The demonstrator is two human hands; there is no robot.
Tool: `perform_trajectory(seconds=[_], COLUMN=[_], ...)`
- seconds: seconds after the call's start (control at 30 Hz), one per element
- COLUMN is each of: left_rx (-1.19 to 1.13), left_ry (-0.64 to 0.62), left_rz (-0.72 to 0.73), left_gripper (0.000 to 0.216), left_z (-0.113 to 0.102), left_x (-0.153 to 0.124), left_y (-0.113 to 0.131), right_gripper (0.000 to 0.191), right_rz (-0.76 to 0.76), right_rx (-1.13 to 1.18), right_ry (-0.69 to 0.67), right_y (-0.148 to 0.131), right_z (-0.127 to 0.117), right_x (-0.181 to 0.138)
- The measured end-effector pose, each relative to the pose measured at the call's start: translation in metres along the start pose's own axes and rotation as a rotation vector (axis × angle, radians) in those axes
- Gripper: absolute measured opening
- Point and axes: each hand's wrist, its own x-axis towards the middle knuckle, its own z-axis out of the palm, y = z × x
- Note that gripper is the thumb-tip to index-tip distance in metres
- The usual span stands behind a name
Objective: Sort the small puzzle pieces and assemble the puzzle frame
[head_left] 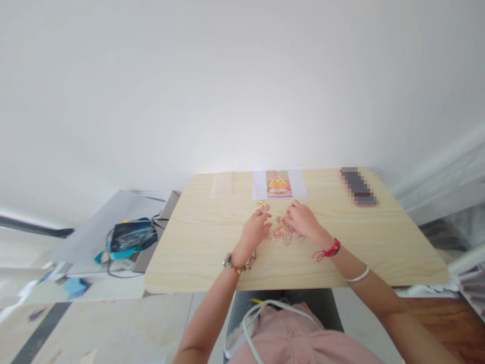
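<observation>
Pink cloth was worn closest, with a white cord looped by it. On the surface, a big pile of tiny bits was spread between the hands. The left hand was held beside it, fingers bent and a little apart. The right hand was held at its edge, fingers curled. Whether a bit was pinched by either could not be told. Past the left hand, a small pile was set near a paper.
</observation>
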Motion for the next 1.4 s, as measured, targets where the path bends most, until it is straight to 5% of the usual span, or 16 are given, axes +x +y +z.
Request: perform_trajectory(seconds=[0.37, 0.7, 0.9, 1.03, 1.17, 1.4], left_rx=[-0.173, -0.219, -0.245, -0.219, -0.185, -0.079], left_ry=[0.251, 0.387, 0.375, 0.351, 0.349, 0.322], left_rz=[0.285, 0.284, 0.341, 0.332, 0.325, 0.324], left_gripper=[0.024, 0.016, 0.010, 0.010, 0.010, 0.010], left_z=[-0.005, -0.003, -0.007, -0.009, -0.008, -0.008], left_x=[-0.001, -0.003, -0.004, -0.006, -0.007, -0.007], left_y=[0.016, 0.019, 0.019, 0.017, 0.014, 0.009], right_gripper=[0.026, 0.020, 0.024, 0.023, 0.028, 0.015], right_rz=[0.101, 0.176, 0.077, 0.035, -0.195, -0.350], right_rx=[1.167, 1.617, 1.445, 1.176, 0.756, 0.348], right_ry=[-0.292, -0.369, -0.310, -0.074, 0.121, 0.177], right_y=[0.004, 0.004, 0.006, 0.004, 0.003, -0.003], right_z=[-0.007, 0.015, 0.014, 0.001, -0.017, -0.019], right_x=[0.000, 0.001, -0.003, -0.008, -0.010, -0.011])
